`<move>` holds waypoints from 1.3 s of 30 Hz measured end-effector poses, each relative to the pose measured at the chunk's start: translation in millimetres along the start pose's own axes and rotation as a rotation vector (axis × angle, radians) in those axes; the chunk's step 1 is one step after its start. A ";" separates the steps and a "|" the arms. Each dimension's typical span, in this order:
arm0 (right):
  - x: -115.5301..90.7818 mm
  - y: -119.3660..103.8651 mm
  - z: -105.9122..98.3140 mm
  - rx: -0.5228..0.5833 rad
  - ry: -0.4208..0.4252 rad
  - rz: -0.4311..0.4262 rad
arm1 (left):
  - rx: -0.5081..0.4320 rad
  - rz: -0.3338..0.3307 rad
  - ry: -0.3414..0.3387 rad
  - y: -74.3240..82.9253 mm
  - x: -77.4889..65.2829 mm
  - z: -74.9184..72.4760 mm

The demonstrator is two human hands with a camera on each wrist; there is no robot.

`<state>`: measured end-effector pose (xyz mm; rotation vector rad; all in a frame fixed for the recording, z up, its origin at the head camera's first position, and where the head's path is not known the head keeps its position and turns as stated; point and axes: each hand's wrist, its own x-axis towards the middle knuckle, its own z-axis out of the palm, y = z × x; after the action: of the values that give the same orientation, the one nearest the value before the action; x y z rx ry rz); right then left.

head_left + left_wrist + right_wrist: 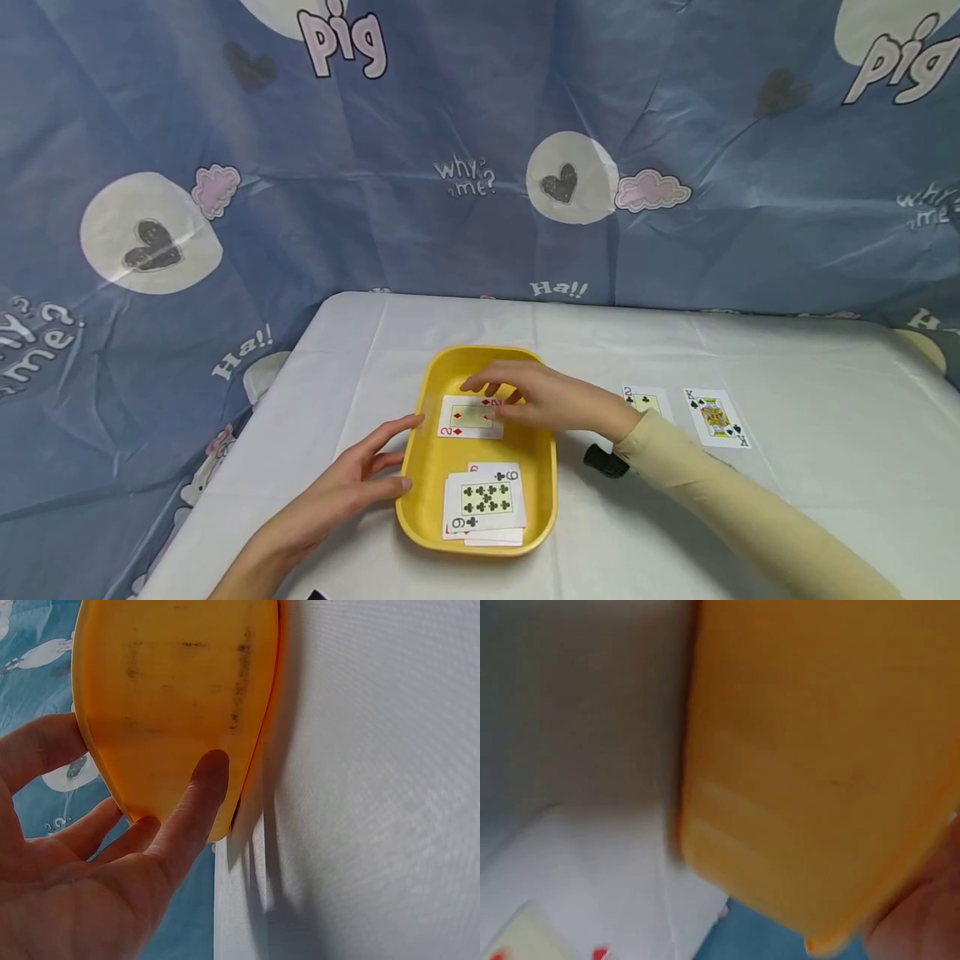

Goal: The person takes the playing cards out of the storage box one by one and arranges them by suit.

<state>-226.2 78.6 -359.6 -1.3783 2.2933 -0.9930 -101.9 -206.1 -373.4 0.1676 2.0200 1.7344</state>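
A yellow tray (551,500) stands on the white-covered table. At its left wall is my left hand (352,479), with spread fingers touching the outside and the rim; the left wrist view shows its fingertips (214,766) against the yellow wall. Over the tray's far half reaches my right hand (536,396), its fingers loosely bent above a two of diamonds (468,421) that lies flat inside. The thumb overlaps that card's right edge. In the near half, a nine of clubs (486,500) tops several overlapping cards.
A king of spades (716,418) lies on the table to the right. Beside it, my right forearm partly covers a two of clubs (647,398). A small black object (606,461) shows by the sleeve. Behind the table hangs a blue printed cloth (480,242).
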 end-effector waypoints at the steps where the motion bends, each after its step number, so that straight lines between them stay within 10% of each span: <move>1: 6.1 1.0 -0.1 -0.013 -0.028 0.005 | -0.002 0.004 -0.004 -0.2 -0.1 -0.4; 12: 47.0 14.5 1.2 -0.121 -0.205 0.092 | -0.021 0.016 -0.026 -1.7 -0.1 -1.9; 28: 49.7 12.2 10.5 -0.212 -0.291 0.184 | 0.002 -0.007 -0.002 0.3 -0.3 -0.7; 39: 49.6 13.8 11.5 -0.191 -0.274 0.068 | 0.012 -0.026 0.012 0.4 0.3 0.5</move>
<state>-253.8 35.5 -372.4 -1.3992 2.2540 -0.5373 -102.1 -205.4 -373.1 0.1347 2.0322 1.7122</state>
